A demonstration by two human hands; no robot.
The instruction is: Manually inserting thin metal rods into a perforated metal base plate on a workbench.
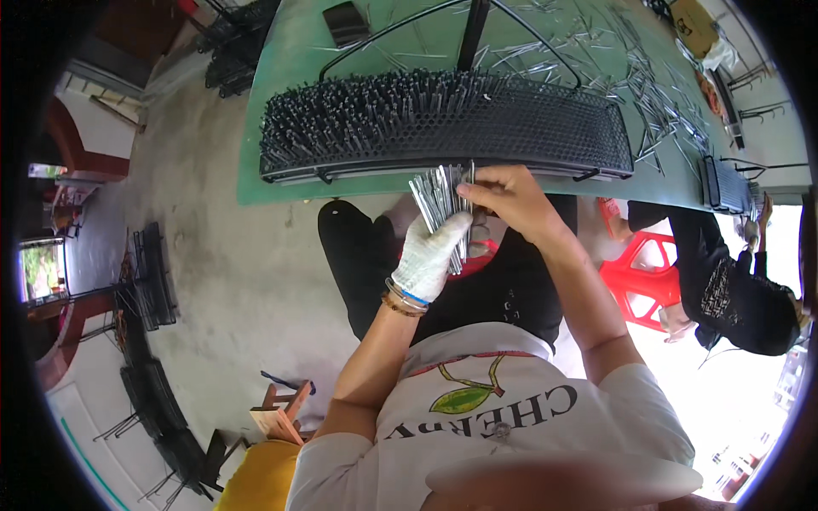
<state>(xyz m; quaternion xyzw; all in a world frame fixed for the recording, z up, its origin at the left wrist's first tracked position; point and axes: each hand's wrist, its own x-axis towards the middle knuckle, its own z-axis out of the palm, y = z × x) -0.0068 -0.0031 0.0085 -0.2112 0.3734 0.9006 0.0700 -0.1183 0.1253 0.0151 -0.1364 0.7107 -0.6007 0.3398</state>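
Observation:
My left hand (423,262), in a white glove with bracelets at the wrist, grips a bundle of thin silvery metal rods (438,201). The rods fan out a little at their upper ends. At the bundle's right side my bare right hand (514,203) has thumb and forefinger pinched on a single rod; its other fingers are partly hidden. Just beyond both hands a long black mesh rack (567,121) rests along the near table edge. Dark rods (341,119) stand upright, packed through the rack's left and middle mesh, while the right-hand mesh shows open holes.
Loose rods (656,111) lie scattered over the green table (294,55), mostly behind and right of the rack. A small dark block (346,23) sits at the back left. On the right, another person (733,289) works near a red plastic stool (639,277) and a second rack (724,183).

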